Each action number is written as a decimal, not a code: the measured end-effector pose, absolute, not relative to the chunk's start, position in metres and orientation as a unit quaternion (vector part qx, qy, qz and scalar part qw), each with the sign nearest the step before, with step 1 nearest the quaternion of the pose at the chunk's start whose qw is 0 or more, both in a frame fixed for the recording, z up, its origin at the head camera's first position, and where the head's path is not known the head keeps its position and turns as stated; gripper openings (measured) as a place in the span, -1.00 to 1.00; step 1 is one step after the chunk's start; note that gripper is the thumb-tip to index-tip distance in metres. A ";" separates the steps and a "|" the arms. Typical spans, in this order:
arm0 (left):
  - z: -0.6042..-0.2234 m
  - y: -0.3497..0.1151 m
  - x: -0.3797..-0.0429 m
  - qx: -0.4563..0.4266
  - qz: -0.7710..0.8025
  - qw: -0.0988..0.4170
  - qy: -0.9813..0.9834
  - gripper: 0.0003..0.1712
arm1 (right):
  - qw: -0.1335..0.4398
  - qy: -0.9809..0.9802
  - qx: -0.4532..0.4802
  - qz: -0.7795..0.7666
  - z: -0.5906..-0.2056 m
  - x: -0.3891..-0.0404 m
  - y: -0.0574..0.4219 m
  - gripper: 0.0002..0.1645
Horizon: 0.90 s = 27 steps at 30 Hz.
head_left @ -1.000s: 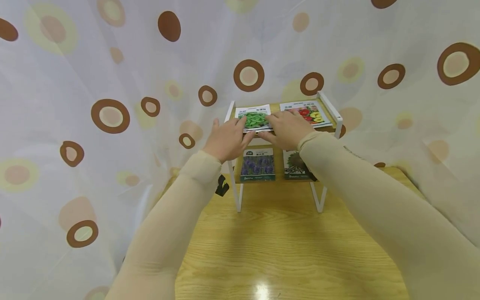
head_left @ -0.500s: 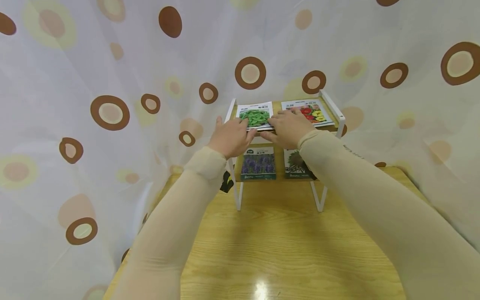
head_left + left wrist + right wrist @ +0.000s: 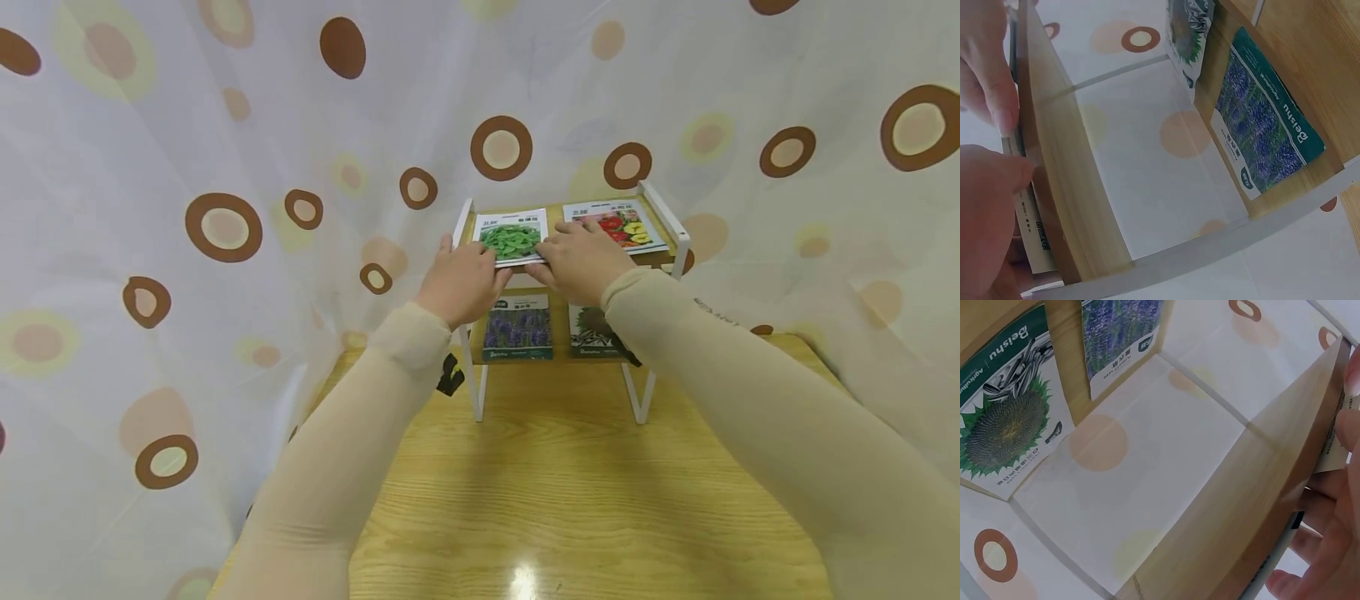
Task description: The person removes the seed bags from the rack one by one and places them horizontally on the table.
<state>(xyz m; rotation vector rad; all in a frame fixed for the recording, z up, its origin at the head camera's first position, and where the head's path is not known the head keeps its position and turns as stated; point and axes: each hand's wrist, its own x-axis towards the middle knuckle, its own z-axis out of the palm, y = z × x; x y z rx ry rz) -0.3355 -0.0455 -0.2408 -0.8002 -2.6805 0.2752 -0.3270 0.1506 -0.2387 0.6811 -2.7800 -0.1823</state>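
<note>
On the top shelf [image 3: 555,218], the green leaf packet [image 3: 513,239] pokes out over the front edge. The left hand [image 3: 459,282] pinches one side and the right hand [image 3: 587,262] pinches the other. A red and yellow flower packet [image 3: 636,231] lies just beside it.

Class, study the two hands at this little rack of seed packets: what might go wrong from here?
The leafy-green seed packet juts past the front edge of the upper shelf, so it might slip off if let go. The right hand also overlaps the red-and-yellow flower seed packet in the head view, so its fingers could nudge that one askew.
</note>
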 end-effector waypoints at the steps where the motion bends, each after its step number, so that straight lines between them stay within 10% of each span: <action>1: -0.241 -0.046 -0.335 -0.283 0.100 0.168 -0.939 -0.43 | 0.140 -0.959 0.237 -0.062 -0.239 -0.326 0.150 -0.38; 27: -0.249 -0.063 -0.305 -0.335 -0.024 0.262 -0.905 -0.50 | 0.294 -0.907 0.292 -0.071 -0.248 -0.284 0.140 -0.69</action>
